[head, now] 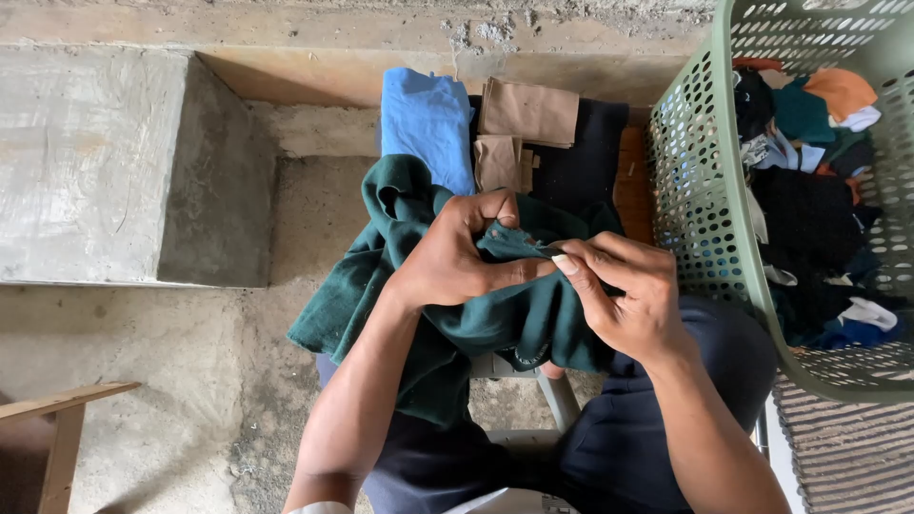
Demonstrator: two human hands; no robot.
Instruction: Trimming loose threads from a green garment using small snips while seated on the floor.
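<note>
A dark green garment (419,286) hangs bunched in the middle of the view, over the person's lap, its long axis running roughly from far to near with one end gathered up toward the far side and the lower part drooping down toward the knees; its left edge spreads out over the floor side. At the far left a raw concrete block (95,162) stands against the wall, and the concrete floor (171,381) below it is rough and dusty, with the corner of a wooden piece (62,409) showing at the near left edge. Beyond the garment, on a small stool or desk whose top is mostly covered, lie a folded blue cloth (427,119), folded brown cloths (528,114) just to its right, and a dark cloth (586,157) beneath them. The left hand (457,262) has its grip closed on a fold of the green garment, thumb on top and fingers wrapped under the bunched fabric. The right hand (624,290), just beside it and nearly touching, holds a narrow pinch on the same fold, fingertips drawn together on the cloth's edge. The person's dark trousers (657,419) show underneath. At the far right a pale green perforated laundry basket (695,190) stands close to the right hand, filled with mixed clothes (809,190) in black, teal, orange and white.
</note>
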